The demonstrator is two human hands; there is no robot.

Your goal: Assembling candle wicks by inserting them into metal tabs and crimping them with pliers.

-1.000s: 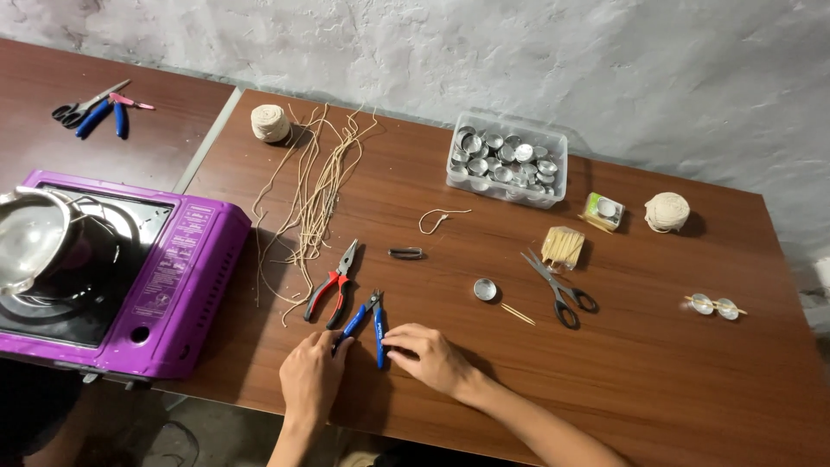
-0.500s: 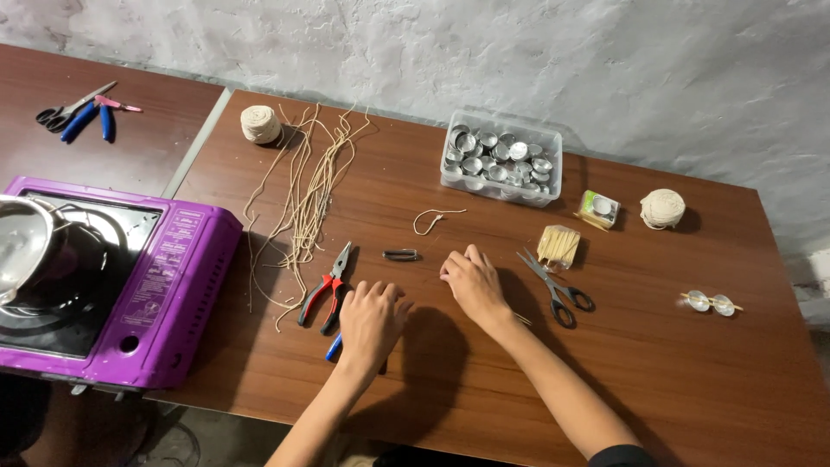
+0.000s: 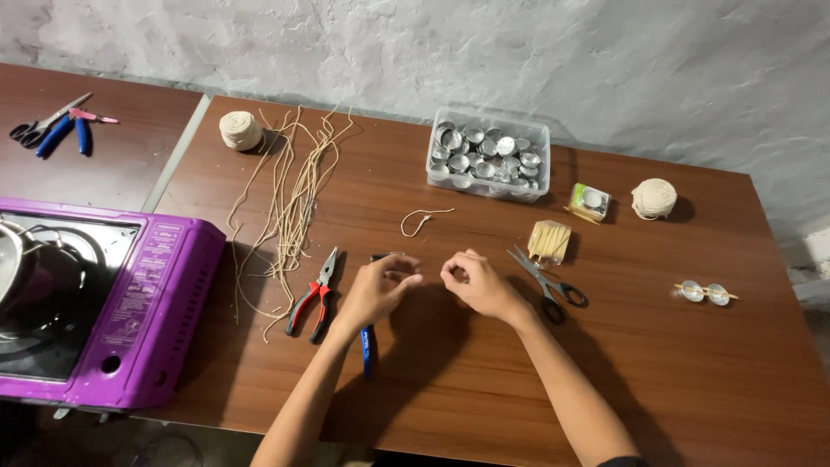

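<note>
Both of my hands are over the middle of the brown table, fingertips turned toward each other. My left hand (image 3: 380,290) has its fingers curled just below a small dark metal clip (image 3: 385,256). Blue-handled pliers (image 3: 367,346) lie under its wrist, and red-handled pliers (image 3: 316,294) lie to its left. My right hand (image 3: 480,284) is curled with thumb and fingers pinched together. Whatever is between them is hidden. Black-handled scissors (image 3: 549,285) lie just right of it.
A clear box of small metal cups (image 3: 488,157) stands at the back, with a short knotted wick (image 3: 424,218) in front. Loose cords (image 3: 290,199), twine balls (image 3: 240,130) (image 3: 654,197), a toothpick bundle (image 3: 549,240) and a purple stove (image 3: 112,303) surround the hands.
Both hands moved away from the blue pliers at the near edge toward the table's middle and drew together. The small metal cup and toothpick near the scissors are now covered by my right hand.
</note>
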